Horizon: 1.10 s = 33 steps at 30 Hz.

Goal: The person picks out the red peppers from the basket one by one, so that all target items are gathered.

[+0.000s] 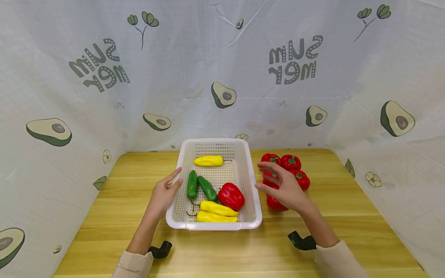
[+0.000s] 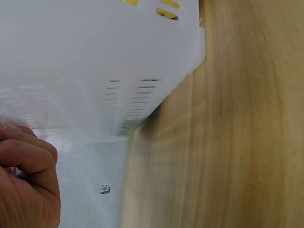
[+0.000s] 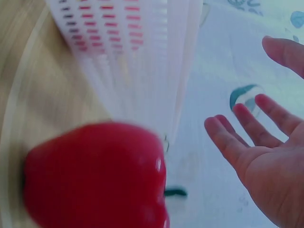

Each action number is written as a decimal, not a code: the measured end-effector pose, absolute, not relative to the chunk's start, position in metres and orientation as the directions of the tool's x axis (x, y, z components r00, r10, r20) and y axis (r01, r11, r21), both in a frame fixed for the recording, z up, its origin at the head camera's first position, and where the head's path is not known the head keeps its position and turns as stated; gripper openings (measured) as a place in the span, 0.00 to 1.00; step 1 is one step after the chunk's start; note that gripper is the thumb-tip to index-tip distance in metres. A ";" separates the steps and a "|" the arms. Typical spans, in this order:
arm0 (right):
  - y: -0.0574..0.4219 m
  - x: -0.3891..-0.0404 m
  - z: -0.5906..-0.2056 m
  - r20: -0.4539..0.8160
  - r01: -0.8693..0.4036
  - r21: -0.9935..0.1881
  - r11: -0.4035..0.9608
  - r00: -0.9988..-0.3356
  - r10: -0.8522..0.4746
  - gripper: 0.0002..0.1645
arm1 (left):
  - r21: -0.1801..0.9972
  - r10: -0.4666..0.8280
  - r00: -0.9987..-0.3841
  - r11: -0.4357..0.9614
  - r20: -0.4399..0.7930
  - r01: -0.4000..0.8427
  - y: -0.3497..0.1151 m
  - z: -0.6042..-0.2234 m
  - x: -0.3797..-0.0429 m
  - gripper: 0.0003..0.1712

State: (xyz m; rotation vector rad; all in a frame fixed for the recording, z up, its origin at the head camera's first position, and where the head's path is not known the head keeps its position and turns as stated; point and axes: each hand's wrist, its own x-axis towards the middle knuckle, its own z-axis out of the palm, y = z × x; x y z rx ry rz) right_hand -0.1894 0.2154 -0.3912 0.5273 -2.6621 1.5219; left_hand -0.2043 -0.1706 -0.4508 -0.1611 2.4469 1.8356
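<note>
A white perforated plastic basket (image 1: 255, 208) stands on the wooden table. Inside lie several yellow peppers (image 1: 209, 161), two green peppers (image 1: 207, 188) and a red bell pepper (image 1: 231, 196). My left hand (image 1: 164, 195) holds the basket's left rim, thumb over the edge; its fingers look bent in the left wrist view. Right of the basket, several red bell peppers (image 1: 290, 162) sit in a group, partly covered by my right hand (image 1: 283, 187). The right hand is spread beside the right rim, fingers apart and holding nothing. One red bell pepper (image 3: 99, 175) looms close in the right wrist view.
The wooden table (image 1: 114, 224) reaches back to a pale curtain (image 1: 194, 58) printed with avocados and lettering, which also lines both sides. A black angled piece (image 1: 162, 250) sits on the left wrist and another black piece (image 1: 301, 241) on the right.
</note>
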 end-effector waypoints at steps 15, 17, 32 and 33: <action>0.157 -0.213 -0.401 0.088 -0.253 -0.872 0.419 -0.923 -0.374 0.40 | 0.956 -0.043 -0.992 0.268 -0.115 -0.122 -0.171 -0.449 -0.204 0.28; 0.151 -0.215 -0.402 0.064 -0.239 -0.869 0.432 -0.922 -0.381 0.40 | 0.958 -0.039 -0.994 0.265 -0.101 -0.107 -0.171 -0.449 -0.204 0.29; 0.123 -0.228 -0.403 -0.055 -0.267 -0.737 0.621 -0.892 -0.449 0.43 | 0.959 -0.043 -0.994 0.263 -0.100 -0.107 -0.171 -0.450 -0.206 0.28; 0.121 -0.229 -0.403 -0.068 -0.265 -0.724 0.637 -0.891 -0.449 0.44 | 0.959 -0.045 -0.994 0.262 -0.099 -0.107 -0.171 -0.451 -0.206 0.28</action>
